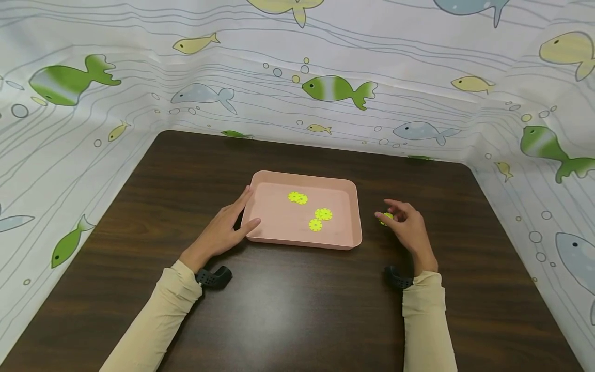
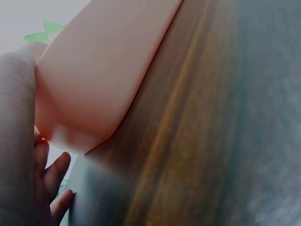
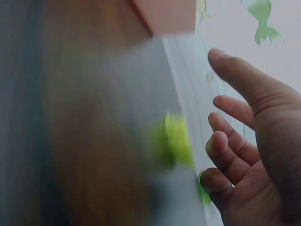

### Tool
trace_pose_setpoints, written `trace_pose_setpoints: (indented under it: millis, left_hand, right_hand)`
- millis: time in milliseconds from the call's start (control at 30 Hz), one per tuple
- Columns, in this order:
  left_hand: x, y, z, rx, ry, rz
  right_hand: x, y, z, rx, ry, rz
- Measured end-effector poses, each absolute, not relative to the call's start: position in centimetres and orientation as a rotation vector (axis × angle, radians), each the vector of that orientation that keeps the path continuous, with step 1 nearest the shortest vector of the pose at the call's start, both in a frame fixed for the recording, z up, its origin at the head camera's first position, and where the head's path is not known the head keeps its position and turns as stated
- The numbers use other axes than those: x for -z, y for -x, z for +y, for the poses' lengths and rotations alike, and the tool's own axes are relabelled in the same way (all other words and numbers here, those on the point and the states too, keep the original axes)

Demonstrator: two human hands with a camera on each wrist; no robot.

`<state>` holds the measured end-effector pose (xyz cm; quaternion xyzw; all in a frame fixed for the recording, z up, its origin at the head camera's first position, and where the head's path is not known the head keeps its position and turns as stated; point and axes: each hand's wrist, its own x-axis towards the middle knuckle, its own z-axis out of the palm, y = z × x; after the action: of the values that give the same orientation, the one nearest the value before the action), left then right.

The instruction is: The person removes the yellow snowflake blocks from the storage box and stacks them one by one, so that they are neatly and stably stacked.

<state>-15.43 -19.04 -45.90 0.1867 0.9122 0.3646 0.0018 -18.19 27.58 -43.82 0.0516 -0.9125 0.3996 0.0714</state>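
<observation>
A shallow pink tray (image 1: 279, 233) lies on the table. My left hand (image 1: 225, 227) holds its left side, thumb over the rim and fingers along the outer wall (image 2: 108, 70). Several flat yellow-green notched discs (image 1: 315, 225) lie in the tray, some overlapping. To the right of the tray, my right hand (image 1: 411, 227) is close over the table with thumb and fingers spread apart. A yellow-green disc (image 1: 387, 219) shows beneath its thumb in the head view. In the right wrist view that piece (image 3: 176, 141) is blurred, with a gap between it and the fingertips.
The dark wooden table (image 1: 279, 299) extends around the tray on all sides. A white sheet printed with fish (image 1: 269, 113) walls off its back and sides. Each wrist wears a black band (image 1: 215, 278).
</observation>
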Motion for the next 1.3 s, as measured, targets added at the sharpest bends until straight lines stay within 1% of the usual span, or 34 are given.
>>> trace_pose_setpoints:
  millis: [400,567,700,967,1300]
  left_hand:
    - [45.3,15.3,-18.4,-1.13,-0.607,2.835]
    - [45.4,15.5,-18.2,-1.114,-0.608,2.826]
    - [45.4,15.4,-18.3,-1.113,-0.608,2.825]
    - [45.3,15.3,-18.9,-1.123,-0.58,2.834]
    - [45.5,15.2,-19.2,-1.12,-0.593,2.856]
  right_hand:
    - [41.3,20.5,17.5,-1.332,-0.477,-2.643]
    - [41.8,21.2,13.8,-1.361,-0.589,-2.695]
    - [42.7,21.5,11.6,-1.398,-0.578,-2.816]
    - [43.0,21.5,9.7,-1.127,-0.581,-3.1]
    - [42.7,21.3,9.1,-1.112,-0.57,-3.021]
